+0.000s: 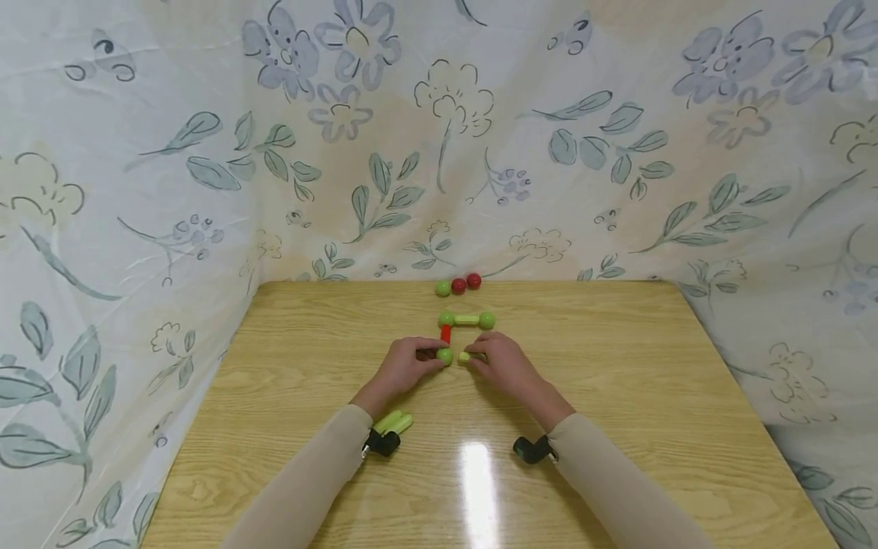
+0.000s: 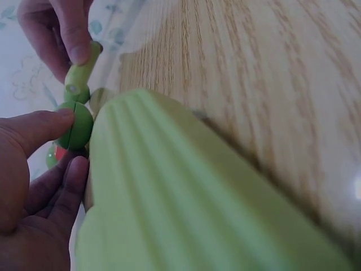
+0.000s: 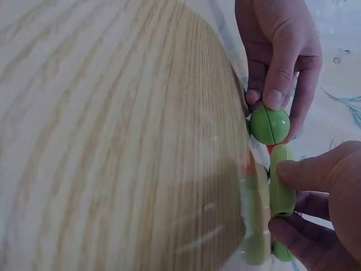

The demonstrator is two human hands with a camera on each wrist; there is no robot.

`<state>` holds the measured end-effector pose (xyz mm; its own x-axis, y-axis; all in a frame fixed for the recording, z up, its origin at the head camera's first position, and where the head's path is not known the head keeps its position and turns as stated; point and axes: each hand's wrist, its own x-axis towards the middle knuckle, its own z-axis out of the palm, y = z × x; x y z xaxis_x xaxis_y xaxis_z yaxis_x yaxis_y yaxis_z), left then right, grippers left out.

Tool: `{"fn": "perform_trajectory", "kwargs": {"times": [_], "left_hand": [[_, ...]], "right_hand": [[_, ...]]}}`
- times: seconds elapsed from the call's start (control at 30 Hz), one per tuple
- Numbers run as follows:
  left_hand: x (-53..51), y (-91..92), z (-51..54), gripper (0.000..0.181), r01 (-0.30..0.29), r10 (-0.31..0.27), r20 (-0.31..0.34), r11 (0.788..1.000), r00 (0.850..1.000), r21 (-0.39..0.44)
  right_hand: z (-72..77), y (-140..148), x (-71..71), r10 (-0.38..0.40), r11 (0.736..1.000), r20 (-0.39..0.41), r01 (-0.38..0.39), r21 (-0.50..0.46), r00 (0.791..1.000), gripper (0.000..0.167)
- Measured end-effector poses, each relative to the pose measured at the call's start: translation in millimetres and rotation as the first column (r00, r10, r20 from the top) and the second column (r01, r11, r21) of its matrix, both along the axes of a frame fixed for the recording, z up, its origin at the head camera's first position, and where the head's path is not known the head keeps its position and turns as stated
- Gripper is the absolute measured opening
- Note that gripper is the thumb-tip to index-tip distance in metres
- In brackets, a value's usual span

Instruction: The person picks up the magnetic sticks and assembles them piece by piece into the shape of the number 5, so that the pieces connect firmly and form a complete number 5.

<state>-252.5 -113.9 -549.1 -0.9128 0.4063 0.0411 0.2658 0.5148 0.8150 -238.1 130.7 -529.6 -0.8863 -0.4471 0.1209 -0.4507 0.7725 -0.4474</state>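
Near the middle of the table, my left hand [image 1: 405, 364] pinches a green ball [image 1: 444, 357] between thumb and fingers. A red rod [image 1: 446, 335] runs from that ball to a second green ball [image 1: 447, 319] farther back. From there a light green rod [image 1: 467, 320] reaches right to a third green ball [image 1: 487, 320]. My right hand [image 1: 507, 364] holds another ribbed light green rod [image 3: 282, 183] by its sides. In the head view, its free end lies just right of the ball in my left hand, with a small gap between. The right wrist view shows a hole in the rod's near end.
Behind the joined pieces, a loose green ball [image 1: 443, 288] and two red balls [image 1: 458, 286] sit by the table's back edge. Light green rods [image 1: 395, 421] lie beside my left wrist, one looming large in the left wrist view. Floral cloth [image 1: 453, 152] surrounds the wooden table [image 1: 617, 366].
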Motion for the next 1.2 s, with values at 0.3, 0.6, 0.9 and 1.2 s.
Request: {"fn": "perform_trajectory", "kwargs": {"times": [0.3,0.6,0.9,1.2], "left_hand": [[0.3,0.6,-0.4,0.029,-0.013,0.013,-0.009,1.000,1.000,0.005],[1.1,2.4,-0.1,0.029,-0.021,0.021,-0.017,1.000,1.000,0.008],[0.3,2.4,-2.2,0.030,-0.007,0.008,-0.042,1.000,0.999,0.012],[2.1,2.4,-1.0,0.032,-0.002,0.002,-0.052,1.000,0.999,0.010]], "right_hand": [[-4.4,-5.7,-4.8,0.002,1.000,0.009,-0.002,0.015,1.000,0.021],[-4.2,-8.6,-4.2,0.010,1.000,-0.004,-0.009,0.028,1.000,0.022],[-5.9,-9.3,-4.9,0.027,0.999,-0.025,-0.026,0.036,0.999,0.023],[-4.7,-8.9,-4.2,0.006,1.000,-0.008,-0.006,0.026,1.000,0.022]]}}
